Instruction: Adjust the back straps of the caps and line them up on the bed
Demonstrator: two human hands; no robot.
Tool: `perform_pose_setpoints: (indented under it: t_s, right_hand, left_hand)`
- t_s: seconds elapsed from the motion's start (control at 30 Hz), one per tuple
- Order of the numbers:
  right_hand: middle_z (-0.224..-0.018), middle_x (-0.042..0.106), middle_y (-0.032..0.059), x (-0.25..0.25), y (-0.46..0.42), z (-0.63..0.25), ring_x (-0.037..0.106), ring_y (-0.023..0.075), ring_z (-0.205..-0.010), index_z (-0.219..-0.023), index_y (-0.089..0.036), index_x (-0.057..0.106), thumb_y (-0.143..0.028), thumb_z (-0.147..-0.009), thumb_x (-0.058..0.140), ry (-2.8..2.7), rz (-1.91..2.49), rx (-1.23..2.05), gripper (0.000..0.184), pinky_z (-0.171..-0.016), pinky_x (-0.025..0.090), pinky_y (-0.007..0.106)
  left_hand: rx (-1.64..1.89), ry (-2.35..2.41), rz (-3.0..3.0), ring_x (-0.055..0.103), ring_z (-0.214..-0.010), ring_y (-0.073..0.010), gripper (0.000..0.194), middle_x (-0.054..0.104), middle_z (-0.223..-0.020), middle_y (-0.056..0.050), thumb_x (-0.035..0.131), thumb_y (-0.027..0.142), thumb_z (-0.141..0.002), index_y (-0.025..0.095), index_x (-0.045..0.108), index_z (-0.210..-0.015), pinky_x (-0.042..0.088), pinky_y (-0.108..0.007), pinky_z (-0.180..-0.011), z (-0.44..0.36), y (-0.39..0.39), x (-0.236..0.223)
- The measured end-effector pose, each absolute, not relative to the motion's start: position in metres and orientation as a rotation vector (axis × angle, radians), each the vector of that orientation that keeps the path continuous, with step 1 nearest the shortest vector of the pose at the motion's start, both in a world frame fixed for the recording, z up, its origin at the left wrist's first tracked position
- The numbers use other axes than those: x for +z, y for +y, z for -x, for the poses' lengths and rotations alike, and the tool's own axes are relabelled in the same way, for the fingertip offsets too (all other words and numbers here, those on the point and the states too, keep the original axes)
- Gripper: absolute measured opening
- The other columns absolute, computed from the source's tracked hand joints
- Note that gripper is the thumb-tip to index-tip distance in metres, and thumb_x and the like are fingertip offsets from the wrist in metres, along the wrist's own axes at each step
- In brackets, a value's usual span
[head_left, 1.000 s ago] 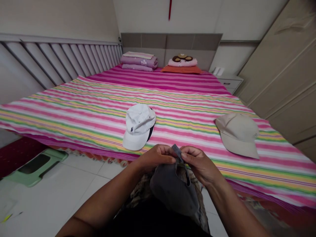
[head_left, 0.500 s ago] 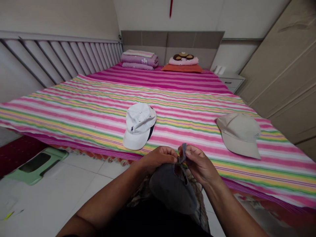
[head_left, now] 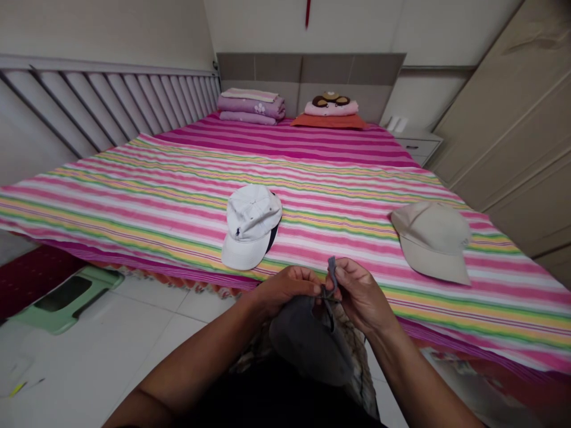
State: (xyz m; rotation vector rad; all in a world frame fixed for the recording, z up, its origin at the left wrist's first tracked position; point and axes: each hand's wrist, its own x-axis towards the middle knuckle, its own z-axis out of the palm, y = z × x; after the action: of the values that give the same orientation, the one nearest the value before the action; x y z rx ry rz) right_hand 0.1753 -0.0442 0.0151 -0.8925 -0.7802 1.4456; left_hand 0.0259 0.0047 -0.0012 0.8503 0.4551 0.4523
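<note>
We are gripping a grey cap [head_left: 307,342] hanging just beneath our left hand [head_left: 285,288], our right hand [head_left: 359,294] pinching its strap [head_left: 332,270] upright between the fingers.

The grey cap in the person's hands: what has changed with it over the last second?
The right hand has drawn the cap's back strap upward, so its end now stands above the fingers. The left hand still pinches the grey cap beside it. The white cap and beige cap lie unmoved on the striped bed.
</note>
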Motion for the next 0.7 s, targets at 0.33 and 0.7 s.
perform_pose_setpoints:
  t_s: [0.33, 0.7]
  right_hand:
    - [-0.043, 0.046, -0.0069, 0.016, -0.045, -0.18, 0.032, 0.0006, -0.033, -0.059, -0.014, 0.059, -0.025, -0.054, 0.076, -0.772, 1.094, 1.443, 0.021, -0.033, 0.018, 0.014]
    - [-0.051, 0.053, -0.0043, 0.015, -0.045, -0.188, 0.037, 0.0023, -0.038, -0.069, -0.015, 0.067, -0.024, -0.057, 0.072, -0.935, 1.218, 1.409, 0.016, -0.036, 0.024, 0.016]
  left_hand:
    - [0.55, 0.538, -0.896, 0.045, -0.045, -0.0048, 0.017, 0.054, -0.053, 0.002, 0.071, 0.021, -0.056, 0.011, 0.058, -0.06, 0.032, -0.017, -0.047, -0.028, 0.005, -0.005]
    - [0.648, 0.572, -0.877, 0.05, -0.05, -0.0078, 0.017, 0.058, -0.058, -0.001, 0.071, 0.018, -0.054, 0.011, 0.058, -0.062, 0.037, -0.02, -0.052, -0.029, 0.006, -0.012]
